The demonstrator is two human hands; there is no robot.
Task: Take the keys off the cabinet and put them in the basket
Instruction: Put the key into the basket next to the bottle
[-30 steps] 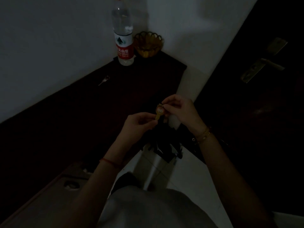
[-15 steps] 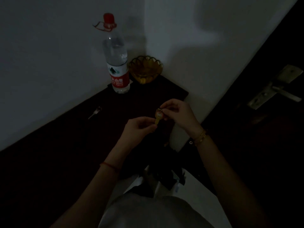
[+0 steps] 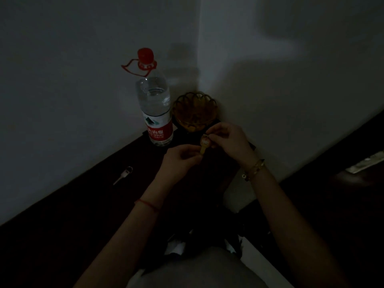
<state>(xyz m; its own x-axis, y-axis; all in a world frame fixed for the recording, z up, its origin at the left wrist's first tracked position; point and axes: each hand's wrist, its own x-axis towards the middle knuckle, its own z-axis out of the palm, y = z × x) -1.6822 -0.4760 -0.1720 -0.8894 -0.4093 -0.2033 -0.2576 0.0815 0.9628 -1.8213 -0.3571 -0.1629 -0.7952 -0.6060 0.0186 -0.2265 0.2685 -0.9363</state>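
Your left hand (image 3: pixel 180 157) and right hand (image 3: pixel 229 138) both pinch a small brass-coloured key (image 3: pixel 204 144) above the dark cabinet top (image 3: pixel 83 204), just before the amber scalloped basket (image 3: pixel 195 110). A silver key (image 3: pixel 123 178) lies near the wall.

Red-capped water bottle (image 3: pixel 154 104) with red-and-white label; amber scalloped basket (image 3: pixel 195 110); yellow key (image 3: pixel 204 144); dark brown cabinet (image 3: pixel 68 215); white walls (image 3: pixel 62 80).

Dim home entryway — cabinet (image 3: pixel 83 204), door handle (image 3: pixel 365 164).
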